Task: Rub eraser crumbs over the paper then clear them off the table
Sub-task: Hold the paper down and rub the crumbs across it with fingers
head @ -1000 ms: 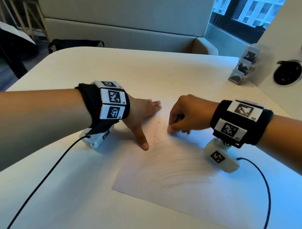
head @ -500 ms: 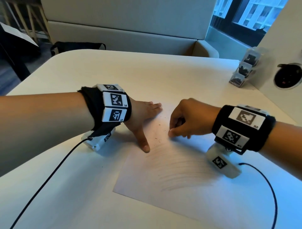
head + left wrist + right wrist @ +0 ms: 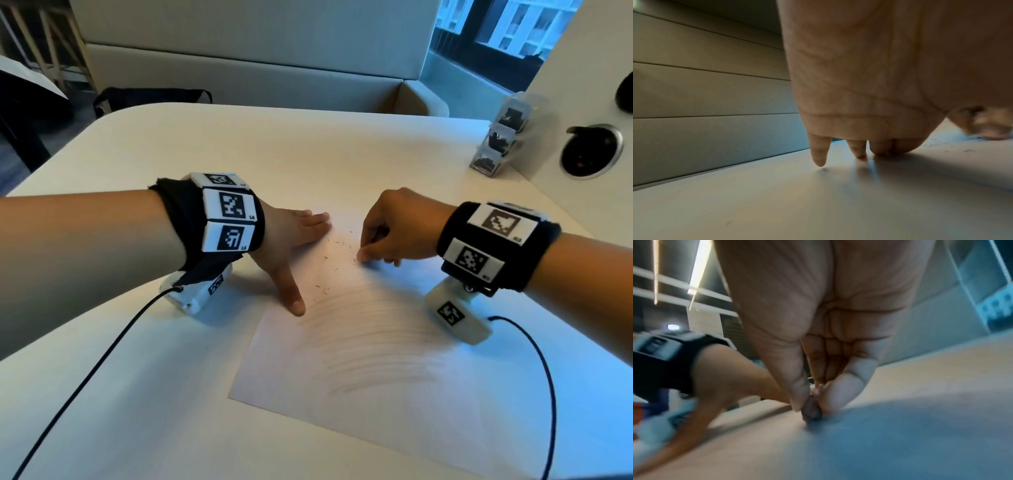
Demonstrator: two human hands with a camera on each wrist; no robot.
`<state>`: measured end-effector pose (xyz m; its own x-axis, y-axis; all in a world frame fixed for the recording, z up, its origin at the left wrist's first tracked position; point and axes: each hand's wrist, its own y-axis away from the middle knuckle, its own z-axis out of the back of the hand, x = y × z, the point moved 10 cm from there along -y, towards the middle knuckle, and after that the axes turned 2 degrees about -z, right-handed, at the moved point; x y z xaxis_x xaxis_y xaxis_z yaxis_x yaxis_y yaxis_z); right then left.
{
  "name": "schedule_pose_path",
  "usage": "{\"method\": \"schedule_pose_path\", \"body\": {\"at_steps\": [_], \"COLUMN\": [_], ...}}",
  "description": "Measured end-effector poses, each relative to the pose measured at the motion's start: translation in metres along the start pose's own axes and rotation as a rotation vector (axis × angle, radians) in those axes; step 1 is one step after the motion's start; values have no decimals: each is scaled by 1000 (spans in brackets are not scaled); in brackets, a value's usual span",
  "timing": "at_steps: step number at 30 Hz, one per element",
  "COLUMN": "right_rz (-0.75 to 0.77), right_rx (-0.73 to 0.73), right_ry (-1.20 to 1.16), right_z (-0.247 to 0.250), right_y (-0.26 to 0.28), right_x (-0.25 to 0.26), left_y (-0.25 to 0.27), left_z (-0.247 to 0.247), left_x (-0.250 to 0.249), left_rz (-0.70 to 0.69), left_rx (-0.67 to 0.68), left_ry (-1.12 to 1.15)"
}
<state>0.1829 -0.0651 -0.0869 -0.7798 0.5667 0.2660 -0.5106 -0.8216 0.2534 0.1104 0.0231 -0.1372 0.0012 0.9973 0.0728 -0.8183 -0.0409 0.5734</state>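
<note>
Grey eraser (image 3: 811, 410) pinched between right-hand fingers (image 3: 840, 395), touching paper (image 3: 359, 370).

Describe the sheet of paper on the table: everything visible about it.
The paper is a white sheet lying flat and skewed on the white table. Faint grey curved pencil smudges cross its middle; dark eraser crumbs dot its far end. The left hand presses its far left edge, the right hand works at its far end.

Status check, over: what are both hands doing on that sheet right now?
Left hand flat, pinning paper. Right hand pinching a small eraser onto the sheet. Crumbs scattered between the hands. Nothing blocking.
</note>
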Motion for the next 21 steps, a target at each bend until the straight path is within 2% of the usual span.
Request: {"method": "schedule_pose_path", "body": {"at_steps": [2, 6, 10, 12, 16, 21], "right_rz": [-12, 76, -22, -22, 68, -25], "right_rx": [-34, 124, -15, -31, 115, -37], "right_ry": [-3, -55, -9, -17, -54, -22], "right_z": [3, -23, 3, 3, -20, 5], "right_y": [2, 14, 0, 2, 12, 2], "right_x": [-4, 20, -7, -8, 15, -11], "left_y": [0, 3, 2, 2, 3, 1], "left_z": [0, 2, 2, 2, 3, 2], "left_x": [-1, -3, -2, -2, -3, -2], "left_rz": [-2, -7, 0, 0, -5, -1], "left_rx": [0, -8, -2, -3, -9, -6], "left_ry": [-7, 11, -7, -13, 6, -10]}}
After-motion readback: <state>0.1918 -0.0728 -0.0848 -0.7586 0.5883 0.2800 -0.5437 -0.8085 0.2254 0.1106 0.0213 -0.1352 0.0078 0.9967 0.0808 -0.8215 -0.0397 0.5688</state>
